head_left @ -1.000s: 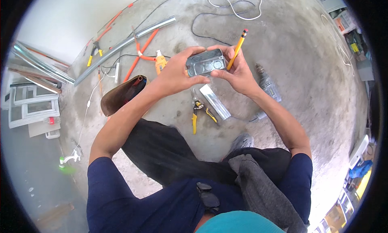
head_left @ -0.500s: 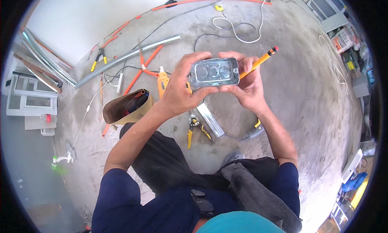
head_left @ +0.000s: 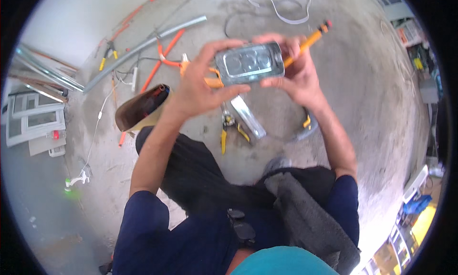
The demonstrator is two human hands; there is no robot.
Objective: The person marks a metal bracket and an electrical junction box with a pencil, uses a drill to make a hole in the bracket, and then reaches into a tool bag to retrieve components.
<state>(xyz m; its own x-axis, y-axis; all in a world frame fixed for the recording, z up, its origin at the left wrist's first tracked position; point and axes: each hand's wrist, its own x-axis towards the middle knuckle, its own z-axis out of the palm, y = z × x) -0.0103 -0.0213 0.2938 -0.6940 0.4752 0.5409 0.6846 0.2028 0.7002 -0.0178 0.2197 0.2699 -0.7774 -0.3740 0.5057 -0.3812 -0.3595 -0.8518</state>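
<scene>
1. Box [head_left: 250, 61], grey metal, is sitting in mid-air between both hands, out over the floor [head_left: 267, 163]; rim and round marks are facing the head.
2. Left hand [head_left: 198, 86] is clamping the left end: thumb lying along the lower edge, fingers curling over the top.
3. Right hand [head_left: 299, 77] is clamping the right end, thumb at the lower corner, and is also carrying the pencil [head_left: 307, 44]. Hands are staying apart, box bridging them.
4. Pencil is slanting up and away, rubber end outermost. Its lower end is hiding beside the box; cannot tell whether it is touching.
5. Judging the step as looking the box over: holding by the ends is working well, leaving the broad face mostly uncovered.
6. Worth doing: letting the left hand bear most of the weight, so the pencil fingers are working freely.
7. Worth watching: thumbs creeping over the rim, or the pencil rolling loose under a shared grip.
8. Pliers [head_left: 228, 127] and metal strip [head_left: 248, 117] are lying on the floor, nearer the body; picture is blurring, so fine marks are unreadable.
</scene>
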